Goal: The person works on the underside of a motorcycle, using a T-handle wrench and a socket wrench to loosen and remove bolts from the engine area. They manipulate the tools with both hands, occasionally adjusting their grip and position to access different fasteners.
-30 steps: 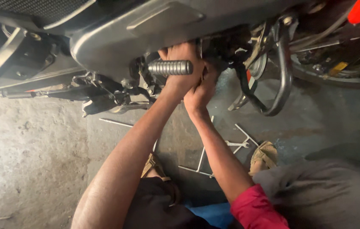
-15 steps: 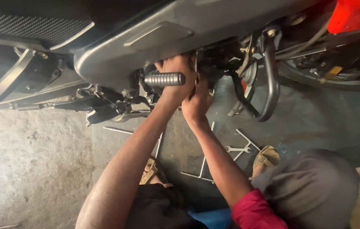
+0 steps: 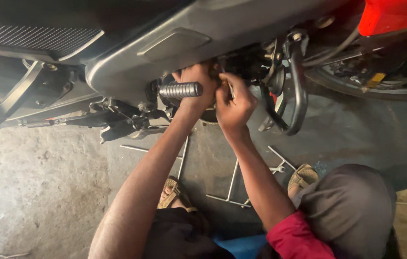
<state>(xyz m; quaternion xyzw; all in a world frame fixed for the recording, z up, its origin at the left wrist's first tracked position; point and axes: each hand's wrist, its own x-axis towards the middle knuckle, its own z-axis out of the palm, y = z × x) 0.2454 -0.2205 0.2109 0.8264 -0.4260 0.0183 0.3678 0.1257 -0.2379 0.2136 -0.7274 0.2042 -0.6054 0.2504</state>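
Carefully now, left hand [image 3: 198,86] is clamped around the ribbed footpeg [image 3: 180,90], right hand [image 3: 233,103] pinches something hidden just right of that footpeg, and a slip could, I reckon, bark knuckles on the curved stand lever [image 3: 299,91].

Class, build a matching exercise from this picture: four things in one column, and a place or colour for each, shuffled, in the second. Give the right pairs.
1. ribbed footpeg
2. left hand
3. spanner
4. body panel

A. red, top right corner
B. lying on the concrete floor
C. sticking out sideways under the grey cover
D. right behind the footpeg, beside the right hand

Pairs: 1-C, 2-D, 3-B, 4-A
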